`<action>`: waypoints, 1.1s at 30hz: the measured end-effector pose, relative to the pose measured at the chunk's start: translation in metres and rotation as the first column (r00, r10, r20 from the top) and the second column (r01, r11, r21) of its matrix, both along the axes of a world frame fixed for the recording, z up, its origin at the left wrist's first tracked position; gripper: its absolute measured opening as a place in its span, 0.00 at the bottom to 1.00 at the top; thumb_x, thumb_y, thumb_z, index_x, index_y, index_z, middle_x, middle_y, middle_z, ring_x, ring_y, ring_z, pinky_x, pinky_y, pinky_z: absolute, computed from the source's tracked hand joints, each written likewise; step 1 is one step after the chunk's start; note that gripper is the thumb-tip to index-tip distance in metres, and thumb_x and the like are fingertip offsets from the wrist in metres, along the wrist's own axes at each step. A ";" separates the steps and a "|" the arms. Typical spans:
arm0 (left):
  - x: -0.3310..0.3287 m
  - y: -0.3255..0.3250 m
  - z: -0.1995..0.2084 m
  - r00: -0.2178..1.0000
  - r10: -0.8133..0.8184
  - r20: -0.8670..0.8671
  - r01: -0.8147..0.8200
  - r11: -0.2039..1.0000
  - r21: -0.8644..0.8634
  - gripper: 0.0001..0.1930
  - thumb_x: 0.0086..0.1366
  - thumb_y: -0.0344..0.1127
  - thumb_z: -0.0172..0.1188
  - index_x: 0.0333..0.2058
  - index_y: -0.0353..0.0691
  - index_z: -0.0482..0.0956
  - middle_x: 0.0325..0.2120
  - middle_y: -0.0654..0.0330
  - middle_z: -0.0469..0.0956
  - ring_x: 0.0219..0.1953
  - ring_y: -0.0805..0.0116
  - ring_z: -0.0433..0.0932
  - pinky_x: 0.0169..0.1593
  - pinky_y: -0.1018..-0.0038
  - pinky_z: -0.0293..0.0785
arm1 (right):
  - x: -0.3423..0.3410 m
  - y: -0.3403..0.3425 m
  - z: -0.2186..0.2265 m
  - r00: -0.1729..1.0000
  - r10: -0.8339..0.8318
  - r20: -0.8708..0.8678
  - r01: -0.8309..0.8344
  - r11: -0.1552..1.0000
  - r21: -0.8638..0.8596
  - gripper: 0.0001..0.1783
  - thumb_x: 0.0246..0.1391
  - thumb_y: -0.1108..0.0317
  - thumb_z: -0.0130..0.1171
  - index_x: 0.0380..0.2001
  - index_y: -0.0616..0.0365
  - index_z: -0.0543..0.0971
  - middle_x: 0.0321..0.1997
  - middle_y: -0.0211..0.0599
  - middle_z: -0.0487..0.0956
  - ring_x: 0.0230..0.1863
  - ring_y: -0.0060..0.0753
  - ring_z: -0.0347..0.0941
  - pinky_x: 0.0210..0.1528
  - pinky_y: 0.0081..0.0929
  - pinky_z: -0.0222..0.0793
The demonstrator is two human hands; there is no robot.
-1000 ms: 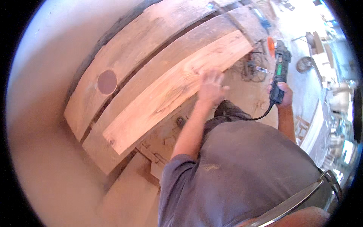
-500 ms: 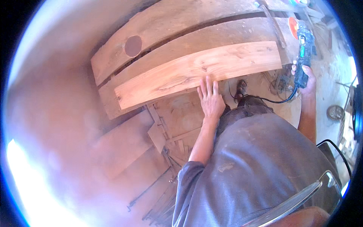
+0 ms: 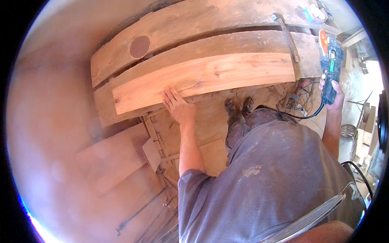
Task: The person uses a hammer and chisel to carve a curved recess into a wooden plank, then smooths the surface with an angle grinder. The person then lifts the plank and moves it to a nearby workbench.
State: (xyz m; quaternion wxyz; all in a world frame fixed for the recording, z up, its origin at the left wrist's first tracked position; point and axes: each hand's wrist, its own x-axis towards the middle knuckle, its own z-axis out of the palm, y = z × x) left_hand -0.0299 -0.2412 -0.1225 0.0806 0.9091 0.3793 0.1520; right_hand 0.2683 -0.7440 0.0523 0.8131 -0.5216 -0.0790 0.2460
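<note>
A long, pale wooden board [image 3: 239, 69] with dark knots lies across the front plank of a workbench [image 3: 170, 65]. My left hand [image 3: 179, 107] rests its fingertips on the board's near edge, left of the middle, with the fingers stretched out and nothing held. Off the bench's right end, my right hand [image 3: 334, 95] is wrapped round the body of an angle grinder [image 3: 331, 67]. The grinder points away from me, its orange disc [image 3: 323, 41] at the far end and held clear of the board. A black cord [image 3: 302, 117] runs from its rear toward my waist.
A hammer [image 3: 288, 38] lies across the bench planks at the right. On the far plank sits a round brown sanding disc [image 3: 140, 47]. Wooden panels [image 3: 117, 152] stand low at the left. A wheel [image 3: 347, 132] and timber offcuts [image 3: 366, 129] are at the right.
My left hand has slid left along the board's near edge. The grinder stays in my right hand, still off the bench's end. The whole view has shifted slightly.
</note>
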 end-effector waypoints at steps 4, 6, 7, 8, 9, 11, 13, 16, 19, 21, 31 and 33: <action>0.009 -0.019 -0.003 1.000 0.027 -0.015 -0.027 0.999 0.027 0.34 0.58 0.28 0.59 0.64 0.25 0.63 0.70 0.36 0.54 0.75 0.36 0.48 0.75 0.49 0.46 | -0.003 0.001 -0.002 0.999 -0.030 0.027 0.030 1.000 0.009 0.32 0.60 0.62 0.60 0.62 0.70 0.67 0.53 0.49 0.76 0.47 0.39 0.74 0.48 0.34 0.71; 0.013 -0.035 -0.003 0.994 0.020 -0.106 -0.021 1.000 -0.008 0.36 0.56 0.26 0.60 0.64 0.25 0.63 0.69 0.33 0.54 0.74 0.33 0.48 0.75 0.48 0.47 | -0.002 0.003 -0.007 0.998 -0.050 0.034 0.049 0.999 0.021 0.31 0.60 0.62 0.59 0.61 0.71 0.67 0.52 0.50 0.77 0.47 0.41 0.75 0.48 0.34 0.72; 0.013 -0.044 -0.003 0.999 -0.010 -0.031 0.012 0.999 0.051 0.35 0.56 0.25 0.60 0.64 0.25 0.63 0.69 0.34 0.55 0.73 0.32 0.49 0.74 0.47 0.48 | 0.000 0.002 -0.009 0.997 -0.065 0.034 0.064 0.998 0.023 0.31 0.60 0.62 0.59 0.61 0.71 0.68 0.52 0.50 0.77 0.47 0.41 0.75 0.48 0.34 0.73; 0.012 -0.054 -0.002 0.999 -0.040 -0.009 0.040 0.998 0.051 0.35 0.55 0.24 0.59 0.63 0.26 0.64 0.68 0.34 0.55 0.72 0.31 0.50 0.73 0.46 0.50 | 0.002 0.001 -0.012 0.994 -0.096 0.044 0.095 0.995 0.029 0.30 0.61 0.62 0.58 0.60 0.72 0.69 0.51 0.50 0.78 0.47 0.41 0.76 0.49 0.34 0.73; 0.009 -0.065 -0.002 0.997 -0.066 -0.031 0.065 0.998 -0.002 0.34 0.55 0.24 0.58 0.63 0.26 0.65 0.68 0.34 0.56 0.72 0.30 0.51 0.73 0.44 0.51 | 0.006 -0.003 -0.014 0.997 -0.079 0.015 0.078 0.996 0.031 0.29 0.61 0.63 0.58 0.60 0.72 0.69 0.51 0.51 0.78 0.46 0.40 0.76 0.49 0.34 0.74; 0.003 -0.094 0.000 0.995 -0.083 0.046 0.087 0.992 -0.087 0.34 0.56 0.25 0.58 0.64 0.30 0.64 0.67 0.35 0.59 0.70 0.32 0.56 0.72 0.45 0.54 | 0.015 -0.013 -0.016 0.997 -0.070 -0.030 0.070 0.997 0.022 0.27 0.62 0.63 0.56 0.58 0.73 0.71 0.49 0.51 0.79 0.46 0.39 0.77 0.50 0.34 0.74; -0.001 -0.130 0.000 0.991 -0.079 0.108 0.103 0.965 -0.241 0.34 0.57 0.26 0.59 0.65 0.33 0.64 0.66 0.36 0.62 0.69 0.36 0.60 0.72 0.48 0.56 | 0.024 -0.023 -0.015 0.992 -0.113 -0.053 0.114 0.993 0.016 0.30 0.63 0.61 0.56 0.60 0.75 0.69 0.51 0.48 0.78 0.47 0.38 0.76 0.50 0.35 0.74; -0.011 -0.197 -0.013 0.975 0.069 0.210 0.069 0.806 -0.588 0.33 0.62 0.29 0.60 0.65 0.27 0.65 0.64 0.38 0.67 0.68 0.44 0.64 0.72 0.55 0.57 | 0.030 -0.033 -0.007 0.958 -0.285 -0.036 0.265 0.927 -0.264 0.24 0.59 0.60 0.57 0.49 0.71 0.77 0.40 0.45 0.83 0.38 0.37 0.81 0.46 0.32 0.78; -0.097 -0.225 -0.016 0.910 0.414 0.028 -0.165 0.422 -0.891 0.32 0.65 0.36 0.62 0.65 0.27 0.66 0.61 0.37 0.72 0.63 0.49 0.73 0.64 0.60 0.70 | 0.021 -0.014 0.000 0.959 -0.252 -0.126 0.230 0.959 -0.167 0.25 0.47 0.70 0.66 0.49 0.70 0.75 0.36 0.45 0.81 0.34 0.37 0.80 0.39 0.31 0.77; -0.155 -0.232 -0.023 0.918 0.395 -0.042 -0.206 0.383 -0.900 0.32 0.65 0.36 0.62 0.65 0.28 0.67 0.59 0.38 0.74 0.62 0.49 0.75 0.63 0.61 0.72 | 0.007 -0.002 0.009 0.966 -0.212 -0.148 0.183 0.965 -0.187 0.27 0.44 0.72 0.68 0.49 0.69 0.75 0.34 0.44 0.81 0.32 0.36 0.79 0.36 0.30 0.75; -0.102 -0.288 0.071 0.907 0.330 -0.260 -0.408 0.543 -0.734 0.33 0.64 0.38 0.60 0.65 0.28 0.67 0.42 0.42 0.85 0.46 0.54 0.85 0.51 0.63 0.79 | 0.203 -0.013 -0.001 0.866 0.180 0.467 0.360 0.425 -0.830 0.50 0.40 0.77 0.68 0.70 0.65 0.63 0.52 0.51 0.81 0.53 0.44 0.79 0.56 0.42 0.72; -0.098 -0.291 0.094 0.861 0.384 -0.333 -0.491 0.461 -0.739 0.35 0.62 0.38 0.63 0.65 0.26 0.66 0.40 0.46 0.85 0.45 0.56 0.83 0.53 0.65 0.77 | 0.206 -0.025 -0.014 0.786 0.347 0.512 0.451 0.246 -0.858 0.51 0.44 0.76 0.65 0.74 0.51 0.59 0.58 0.58 0.75 0.59 0.54 0.75 0.60 0.48 0.70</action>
